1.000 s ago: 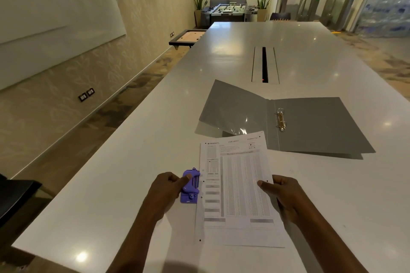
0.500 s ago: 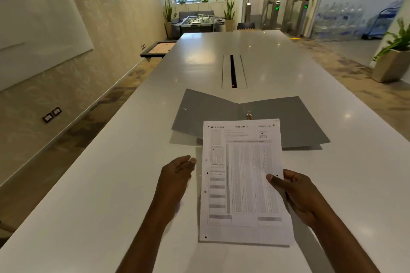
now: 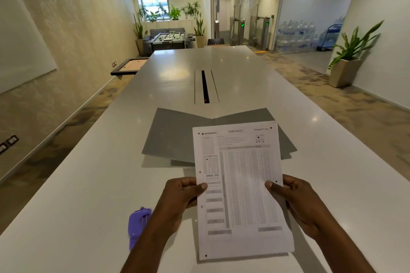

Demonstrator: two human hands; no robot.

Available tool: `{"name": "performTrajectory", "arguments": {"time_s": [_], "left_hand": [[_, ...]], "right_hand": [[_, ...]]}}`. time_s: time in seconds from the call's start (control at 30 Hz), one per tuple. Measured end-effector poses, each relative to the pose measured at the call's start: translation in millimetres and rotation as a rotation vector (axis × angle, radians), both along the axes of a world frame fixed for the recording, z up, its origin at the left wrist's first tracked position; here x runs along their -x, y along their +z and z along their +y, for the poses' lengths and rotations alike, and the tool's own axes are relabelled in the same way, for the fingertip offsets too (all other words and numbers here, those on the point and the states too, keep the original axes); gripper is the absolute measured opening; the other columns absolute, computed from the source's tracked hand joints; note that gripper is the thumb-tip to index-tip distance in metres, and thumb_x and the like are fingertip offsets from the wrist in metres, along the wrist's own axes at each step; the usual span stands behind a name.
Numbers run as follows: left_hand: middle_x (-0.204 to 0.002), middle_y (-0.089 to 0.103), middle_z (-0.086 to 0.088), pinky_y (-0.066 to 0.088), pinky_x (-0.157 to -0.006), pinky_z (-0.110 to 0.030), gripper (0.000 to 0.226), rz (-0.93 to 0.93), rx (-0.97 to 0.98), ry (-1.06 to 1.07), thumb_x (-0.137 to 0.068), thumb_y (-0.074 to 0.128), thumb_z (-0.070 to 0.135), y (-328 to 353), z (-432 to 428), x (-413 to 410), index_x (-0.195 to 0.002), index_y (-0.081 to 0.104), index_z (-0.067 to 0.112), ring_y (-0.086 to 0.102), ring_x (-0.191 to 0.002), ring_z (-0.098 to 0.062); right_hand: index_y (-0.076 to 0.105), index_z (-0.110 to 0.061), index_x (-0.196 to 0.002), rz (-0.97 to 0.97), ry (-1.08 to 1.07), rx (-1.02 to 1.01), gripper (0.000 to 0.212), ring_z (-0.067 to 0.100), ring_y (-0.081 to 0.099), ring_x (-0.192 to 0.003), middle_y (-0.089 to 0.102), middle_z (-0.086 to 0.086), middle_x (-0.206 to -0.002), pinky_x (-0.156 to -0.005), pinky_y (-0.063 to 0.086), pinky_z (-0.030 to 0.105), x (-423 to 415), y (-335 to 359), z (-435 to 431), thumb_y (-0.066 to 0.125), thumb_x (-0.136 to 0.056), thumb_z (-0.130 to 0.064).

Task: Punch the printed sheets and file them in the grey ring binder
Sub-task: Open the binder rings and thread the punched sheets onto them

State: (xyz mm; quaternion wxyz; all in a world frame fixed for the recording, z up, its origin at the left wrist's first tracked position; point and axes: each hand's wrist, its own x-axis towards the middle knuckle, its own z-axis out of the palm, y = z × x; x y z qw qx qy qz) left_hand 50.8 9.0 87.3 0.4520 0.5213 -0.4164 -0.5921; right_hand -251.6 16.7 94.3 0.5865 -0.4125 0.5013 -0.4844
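Observation:
The printed sheets (image 3: 241, 188) are lifted off the table, held at both side edges. Small punched holes show along their left margin. My left hand (image 3: 179, 197) grips the left edge with the thumb on top, and my right hand (image 3: 295, 199) grips the right edge the same way. Behind the sheets the grey ring binder (image 3: 175, 137) lies open on the table; the paper hides its rings. The purple hole punch (image 3: 137, 226) rests on the table to the left of my left wrist, blurred.
The long white table (image 3: 88, 184) runs away from me, with a cable slot (image 3: 205, 86) in its middle beyond the binder. Floor lies on both sides, a potted plant (image 3: 348, 57) stands at the right wall, and a football table sits at the far end.
My left hand left the purple punch and took the sheets' left edge. Both hands raised the sheets off the table toward the binder. The view tilted up and shifted.

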Motion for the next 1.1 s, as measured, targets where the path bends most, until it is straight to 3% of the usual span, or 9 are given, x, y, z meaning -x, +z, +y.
{"name": "performTrajectory", "arguments": {"time_s": [0.3,0.4,0.5,0.6,0.7,0.8,0.83,0.9,1.1], "left_hand": [[-0.103,0.082,-0.018,0.065,-0.084,-0.035,0.013,0.025,-0.072,-0.026,-0.092,0.075,0.003,-15,-14,30,-0.102,0.082,-0.002,0.08,-0.097,-0.033],[-0.101,0.082,-0.019,0.065,-0.087,-0.039,0.018,0.022,-0.073,-0.034,-0.098,0.07,0.011,-13,-30,41,-0.1,0.082,-0.002,0.079,-0.097,-0.035],[-0.099,0.083,-0.014,0.064,-0.09,-0.041,0.025,-0.007,-0.057,0.01,-0.104,0.061,0.018,-16,-58,50,-0.106,0.08,0.002,0.08,-0.095,-0.032],[-0.104,0.083,0.002,0.061,-0.095,-0.036,0.017,-0.332,0.088,0.099,-0.097,0.071,0.026,-24,-93,54,-0.11,0.081,0.019,0.078,-0.098,-0.015],[-0.135,0.069,0.002,0.056,-0.1,-0.03,0.048,-0.599,0.218,0.076,-0.09,0.081,0.023,-29,-130,61,-0.136,0.068,0.016,0.067,-0.119,-0.013],[-0.156,0.054,-0.011,0.05,-0.114,-0.045,0.083,-0.761,0.188,-0.006,-0.084,0.086,0.033,-33,-169,73,-0.154,0.047,0.014,0.053,-0.143,-0.025],[-0.161,0.047,-0.012,0.045,-0.118,-0.046,0.091,-0.811,0.185,-0.026,-0.083,0.085,0.039,-34,-180,78,-0.158,0.041,0.014,0.047,-0.148,-0.027],[-0.167,0.038,-0.011,0.035,-0.124,-0.043,0.101,-0.882,0.183,-0.056,-0.083,0.083,0.047,-34,-196,85,-0.162,0.031,0.012,0.038,-0.153,-0.03],[-0.171,0.029,-0.013,0.015,-0.131,-0.038,0.115,-1.014,0.119,-0.105,-0.085,0.079,0.053,-61,-222,88,-0.165,0.013,0.002,0.026,-0.158,-0.03]], "right_hand": [[0.075,0.0,-0.116,0.015,-0.005,-0.118,0.024,0.029,0.077,-0.104,0.079,0.014,-0.112,-0.077,0.063,0.024,21,-30,-14,0.07,-0.093,-0.001],[0.073,0.004,-0.115,-0.031,-0.058,-0.167,0.025,0.035,0.077,-0.102,0.078,0.02,-0.111,-0.075,0.064,0.033,31,-32,-32,0.07,-0.091,0.002],[0.071,0.005,-0.117,-0.048,-0.148,-0.19,0.032,0.041,0.075,-0.102,0.077,0.025,-0.111,-0.097,0.056,0.051,48,-33,-63,0.074,-0.087,-0.003],[0.07,0.002,-0.121,-0.015,-0.231,-0.173,0.035,0.038,0.075,-0.103,0.077,0.022,-0.113,-0.107,0.049,0.052,66,-25,-101,0.075,-0.088,-0.007],[0.076,-0.006,-0.113,0.06,-0.264,-0.109,0.033,0.041,0.071,-0.099,0.078,0.022,-0.109,-0.103,0.048,0.057,76,-11,-145,0.083,-0.083,-0.016],[0.081,-0.017,-0.1,0.18,-0.275,-0.067,0.025,0.06,0.067,-0.086,0.072,0.036,-0.107,-0.089,0.05,0.076,79,-5,-190,0.088,-0.079,-0.03],[0.081,-0.015,-0.098,0.211,-0.281,-0.073,0.023,0.056,0.066,-0.066,0.069,0.041,-0.104,-0.07,0.06,0.064,79,-4,-203,0.086,-0.081,-0.03],[0.076,-0.007,-0.094,0.25,-0.268,-0.118,0.024,0.024,0.038,-0.033,0.06,0.037,-0.072,-0.045,0.037,0.028,80,-6,-225,0.082,-0.086,-0.028],[0.065,-0.014,-0.072,0.253,-0.233,-0.267,0.023,0.012,0.022,-0.034,0.037,0.004,-0.046,-0.046,0.018,0.02,74,-37,-254,0.081,-0.088,-0.017]]}}
